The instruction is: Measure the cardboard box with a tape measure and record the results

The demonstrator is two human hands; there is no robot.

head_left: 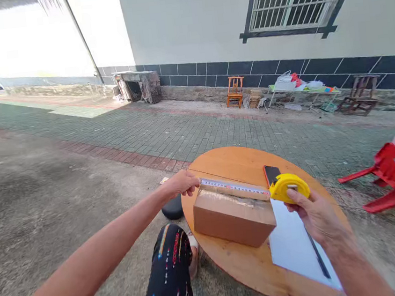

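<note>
At ten o'clock on the round table (234, 158), the left hand (183, 183) pinches the end of a measuring strip (235, 188), fingers together. It runs along the far top edge of a cardboard box (231, 219) at nine, whose contents I can't see. A phone (272, 174) lies toward one; toward two, the right hand (315, 213) clamps the strip's yellow case (286, 186); paper (287, 232) and pen (318, 254), four.

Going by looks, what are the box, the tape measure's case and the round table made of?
Box: cardboard, matte, judging by its plain brown faces and scuffed top.
Tape measure's case: probably hard plastic, from its even, bright yellow moulded-looking shell.
Round table: wood or a wood-look board, orange-brown, perhaps varnished; a straight seam crosses the top.
</note>
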